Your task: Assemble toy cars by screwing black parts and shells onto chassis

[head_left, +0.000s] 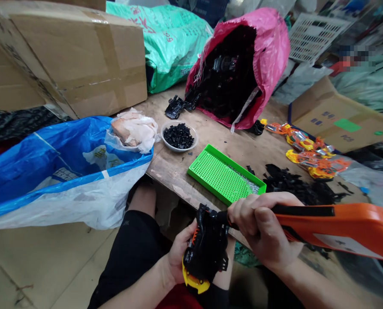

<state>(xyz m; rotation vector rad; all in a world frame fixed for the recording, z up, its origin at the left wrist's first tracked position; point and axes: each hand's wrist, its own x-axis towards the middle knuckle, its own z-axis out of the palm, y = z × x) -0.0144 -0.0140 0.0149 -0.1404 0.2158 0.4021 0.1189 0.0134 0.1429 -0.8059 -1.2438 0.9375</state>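
My left hand is wrapped around a toy car above my lap. The car's black underside faces me, a yellow bumper is at its near end, and orange trim shows along one side. In my right hand I grip an orange electric screwdriver. Its dark nose meets the far end of the car; the exact contact at the tip is hidden. Just beyond my hands, a green perforated tray holds small silver screws at its right end.
A bowl of small black parts sits left of the tray. Behind it, a pink sack spills black car bases. Loose black pieces and orange-yellow car bodies lie right. A blue-white sack and cardboard box stand left.
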